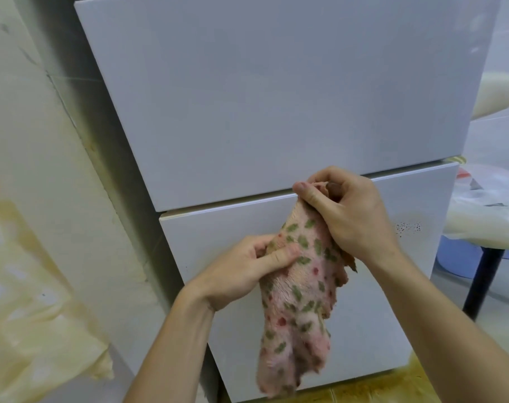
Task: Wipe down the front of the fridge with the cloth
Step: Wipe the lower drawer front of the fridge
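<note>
A white two-door fridge (247,97) fills the view, its upper door above a lower door (378,286), with a seam between them. A pink cloth (299,309) with green and red spots hangs in front of the lower door. My right hand (349,216) grips the cloth's top end near the seam. My left hand (247,271) pinches the cloth's left edge a little lower, thumb on top. The cloth's lower part dangles free, and I cannot tell whether it touches the door.
A pale wall (29,141) and a yellowish plastic sheet (29,301) stand left of the fridge. On the right are a black pole (480,283), a blue tub (456,257) and white plastic bags (488,210). Yellow-brown floor (392,388) shows below.
</note>
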{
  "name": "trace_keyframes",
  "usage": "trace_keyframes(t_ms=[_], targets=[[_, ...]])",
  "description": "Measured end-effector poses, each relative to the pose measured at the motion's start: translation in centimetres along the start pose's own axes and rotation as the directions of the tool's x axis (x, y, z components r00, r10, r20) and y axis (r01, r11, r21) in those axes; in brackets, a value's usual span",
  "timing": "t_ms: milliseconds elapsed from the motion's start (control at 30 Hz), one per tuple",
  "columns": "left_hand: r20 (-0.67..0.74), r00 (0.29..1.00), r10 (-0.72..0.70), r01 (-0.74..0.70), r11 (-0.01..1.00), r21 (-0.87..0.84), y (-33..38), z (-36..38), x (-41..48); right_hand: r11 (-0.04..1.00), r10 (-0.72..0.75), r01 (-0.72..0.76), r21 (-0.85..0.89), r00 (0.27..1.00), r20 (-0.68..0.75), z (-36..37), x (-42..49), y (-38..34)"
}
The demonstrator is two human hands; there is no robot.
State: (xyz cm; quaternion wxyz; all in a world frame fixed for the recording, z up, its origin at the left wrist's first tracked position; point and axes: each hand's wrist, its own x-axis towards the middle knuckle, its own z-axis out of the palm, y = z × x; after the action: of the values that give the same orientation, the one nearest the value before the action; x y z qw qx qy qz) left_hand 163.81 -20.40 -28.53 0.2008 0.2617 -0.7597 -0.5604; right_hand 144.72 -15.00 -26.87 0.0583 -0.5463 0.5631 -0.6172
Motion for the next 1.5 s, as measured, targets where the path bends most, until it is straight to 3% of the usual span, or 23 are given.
trace_keyframes(t_ms=[67, 200, 267, 333, 400, 467, 500, 567, 633, 700, 800, 867, 933, 1067, 1167, 1233, 1333, 1400, 1433, 1500], targets=[[-0.033, 0.999, 0.039, -0.041, 0.997, -0.061, 0.4, -0.1, -0.1, 0.996, 0.002, -0.004, -0.093, 1.0, -0.025, -0.1, 0.0, 0.5], [-0.187, 0.98, 0.071, -0.138, 0.915, -0.38, 1.9, 0.0, -0.6, 0.971, -0.001, -0.018, -0.24, 0.997, -0.078, -2.0, 0.2, 0.0], [-0.242, 0.967, 0.076, -0.184, 0.866, -0.465, 2.8, -0.2, -1.0, 0.94, 0.197, -0.143, -0.309, 0.969, 0.151, -3.3, 0.3, -1.1], [-0.268, 0.956, 0.12, -0.237, 0.854, -0.463, 3.4, -0.6, -1.5, 0.928, 0.339, -0.213, -0.306, 0.824, 0.455, -3.9, 0.2, -1.5], [-0.261, 0.95, 0.173, -0.272, 0.868, -0.414, 3.6, -0.8, -1.8, 0.941, 0.335, -0.287, -0.181, 0.696, 0.635, -3.7, -0.1, -1.4], [-0.27, 0.945, 0.184, -0.285, 0.869, -0.404, 3.6, -0.8, -1.9, 0.934, 0.267, -0.355, -0.033, 0.636, 0.724, -3.2, -0.5, -0.7], [-0.282, 0.942, 0.18, -0.29, 0.859, -0.422, 3.6, -0.9, -1.8, 0.913, 0.213, -0.399, 0.081, 0.638, 0.74, -2.8, -0.6, -0.6], [-0.309, 0.937, 0.163, -0.294, 0.846, -0.445, 3.7, -0.9, -1.9, 0.819, 0.122, -0.467, 0.334, 0.71, 0.693, -2.2, -0.8, -0.7], [-0.351, 0.928, 0.127, -0.269, 0.879, -0.393, 3.9, -1.3, -2.1, 0.713, 0.124, -0.472, 0.518, 0.813, 0.569, -1.7, -0.6, -1.1], [-0.389, 0.916, 0.093, -0.208, 0.942, -0.264, 4.1, -1.9, -2.6, 0.667, 0.183, -0.448, 0.595, 0.873, 0.452, -1.5, -0.4, -1.2], [-0.491, 0.869, 0.057, -0.131, 0.984, -0.119, 4.5, -2.4, -3.0, 0.792, 0.28, -0.372, 0.484, 0.926, 0.254, -1.4, -0.5, -1.2], [-0.603, 0.797, 0.025, -0.102, 0.99, -0.093, 4.6, -2.4, -3.0, 0.875, 0.271, -0.305, 0.377, 0.952, 0.14, -0.9, -0.9, -1.5], [-0.674, 0.737, 0.038, -0.106, 0.993, -0.059, 4.5, -2.6, -3.1, 0.89, 0.218, -0.257, 0.377, 0.965, 0.143, -0.7, -1.1, -2.0], [-0.57, 0.819, 0.067, -0.135, 0.988, -0.077, 4.5, -3.2, -3.7, 0.903, 0.138, -0.24, 0.357, 0.948, 0.288, -1.2, -0.9, -1.9], [-0.502, 0.863, 0.062, -0.093, 0.995, -0.037, 4.3, -3.6, -3.9, 0.98, 0.12, -0.15, 0.131, 0.97, 0.21, -1.3, -0.8, -1.9], [-0.515, 0.853, 0.084, -0.051, 0.996, 0.079, 4.0, -3.6, -4.0, 0.995, 0.098, -0.1, 0.008, 0.983, 0.158, -1.1, -0.9, -2.0], [-0.618, 0.772, 0.153, 0.011, 0.967, 0.253, 3.5, -3.7, -3.8, 0.97, 0.02, 0.007, -0.242, 0.994, 0.11, -0.9, -0.9, -1.9], [-0.699, 0.675, 0.237, 0.031, 0.937, 0.349, 3.1, -3.6, -3.5, 0.951, 0.012, 0.045, -0.305, 0.983, 0.181, -1.2, -0.7, -1.8], [-0.732, 0.619, 0.285, 0.035, 0.921, 0.388, 3.0, -3.4, -3.4, 0.968, 0.032, 0.029, -0.248, 0.97, 0.241, -1.4, -0.6, -1.9], [-0.778, 0.509, 0.368, 0.091, 0.876, 0.474, 2.8, -3.1, -3.0, 0.997, 0.058, -0.076, 0.031, 0.919, 0.39, -1.7, -0.7, -2.5]])
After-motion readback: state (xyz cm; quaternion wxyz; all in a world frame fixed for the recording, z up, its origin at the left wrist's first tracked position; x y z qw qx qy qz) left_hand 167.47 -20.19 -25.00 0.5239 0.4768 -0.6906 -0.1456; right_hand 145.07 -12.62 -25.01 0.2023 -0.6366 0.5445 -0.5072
